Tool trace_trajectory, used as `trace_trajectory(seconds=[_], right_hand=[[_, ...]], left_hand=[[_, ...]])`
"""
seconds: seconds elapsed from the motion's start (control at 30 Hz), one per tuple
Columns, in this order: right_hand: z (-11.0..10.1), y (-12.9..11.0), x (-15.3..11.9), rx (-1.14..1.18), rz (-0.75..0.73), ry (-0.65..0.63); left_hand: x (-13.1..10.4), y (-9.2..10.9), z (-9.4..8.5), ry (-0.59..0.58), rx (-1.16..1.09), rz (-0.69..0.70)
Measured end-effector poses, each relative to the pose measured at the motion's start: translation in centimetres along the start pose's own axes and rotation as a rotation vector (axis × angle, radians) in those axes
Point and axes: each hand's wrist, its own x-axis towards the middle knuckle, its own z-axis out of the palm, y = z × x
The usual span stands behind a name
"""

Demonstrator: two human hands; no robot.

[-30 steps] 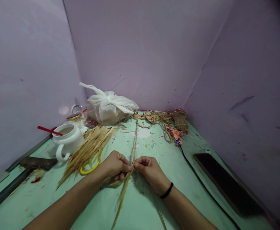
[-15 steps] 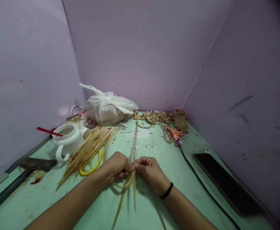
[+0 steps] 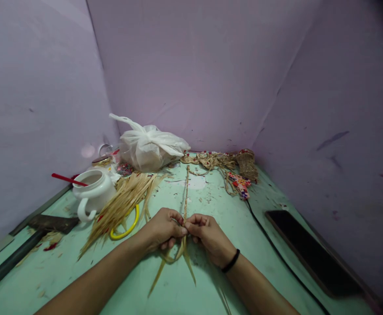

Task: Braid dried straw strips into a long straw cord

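A thin straw-coloured braid (image 3: 186,188) runs away from me along the middle of the table. My left hand (image 3: 165,229) pinches its near end, with loose flat fibre strips (image 3: 180,252) hanging below the fingers. My right hand (image 3: 206,236), with a black band at the wrist, is closed on the same spot, thumb and fingertips touching the left ones. The strips fan out toward me over the table. To the left of my left hand lies a bundle of dry fibre strips (image 3: 122,205), partly over a yellow ring-shaped handle (image 3: 126,235).
A white mug (image 3: 95,192) holding a red stick stands at left, near a dark-handled tool (image 3: 52,223). At the back lie a tied plastic bag (image 3: 150,148) and braided pieces (image 3: 211,160). A patterned object (image 3: 240,184) with a black cable and a phone (image 3: 309,249) are at right.
The loose strips below my hands have shifted; one now loops under my left fingers and another swings to the right. Both hands stay at the braid's near end.
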Motion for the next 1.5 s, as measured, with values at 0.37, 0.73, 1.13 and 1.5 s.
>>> trace_trajectory(seconds=[0.37, 0.73, 1.13, 1.5], right_hand=[[0.1, 0.6, 0.3, -0.05, -0.014, 0.04], [-0.6, 0.2, 0.2, -0.034, 0.034, -0.02], [-0.4, 0.6, 0.3, 0.038, -0.019, -0.085], [0.1, 0.6, 0.2, -0.32, -0.219, 0.048]], left_hand=[[0.2, -0.2, -1.3, -0.173, 0.018, 0.013], [-0.9, 1.1, -8.8, 0.133, 0.516, -0.11], [-1.1, 1.1, 0.9, 0.086, -0.011, -0.04], [0.0, -0.3, 0.9, 0.301, 0.06, 0.107]])
